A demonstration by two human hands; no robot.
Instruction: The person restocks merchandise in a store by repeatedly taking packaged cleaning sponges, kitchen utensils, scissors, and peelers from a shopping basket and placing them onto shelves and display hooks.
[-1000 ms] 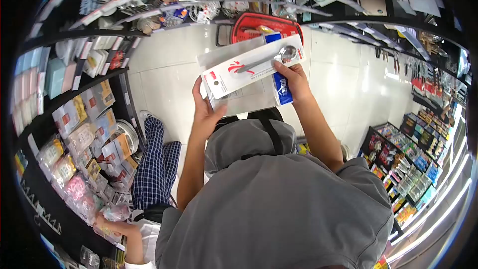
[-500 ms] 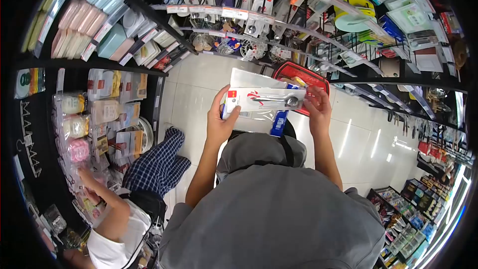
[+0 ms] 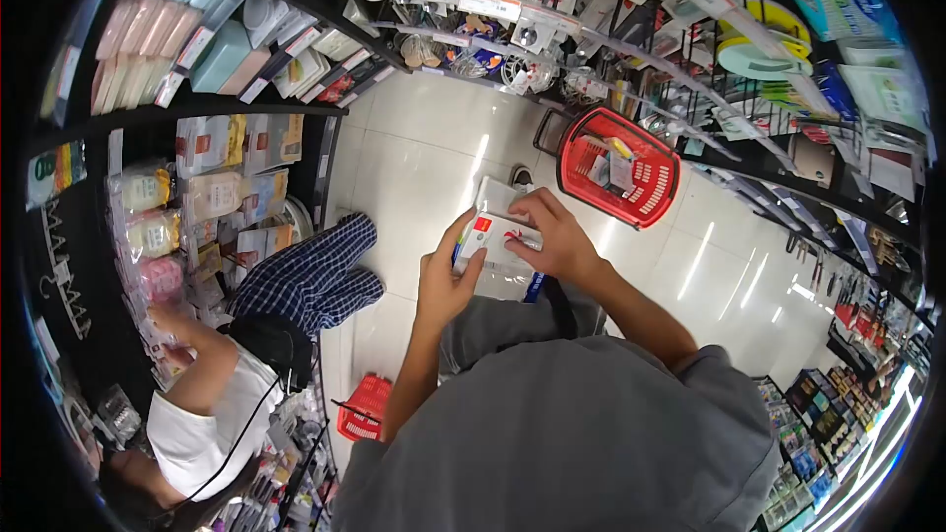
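Note:
My left hand (image 3: pixel 448 281) is closed on the left edge of a small stack of packages, thumb on top. Uppermost is a packaged spoon (image 3: pixel 480 239) on a white card with a red logo; the spoon itself is now covered by my right hand (image 3: pixel 562 236). That hand reaches across the card with its fingers bent and thumb pressed on its front. Behind it, a pale, clear-wrapped package (image 3: pixel 498 194) sticks out at the top. Below the card shows a clear package (image 3: pixel 503 282) with a blue strip at its right side.
A red shopping basket (image 3: pixel 645 177) with a few items stands on the tiled floor ahead right. Another red basket (image 3: pixel 365 406) is at lower left. A person in a white shirt (image 3: pixel 212 414) reaches to the left shelf. Hanging goods line the shelf rail (image 3: pixel 488 4) ahead.
My right hand has moved left from the card's right end to over its front, covering the spoon. The view has shifted, so the red basket ahead shows whole.

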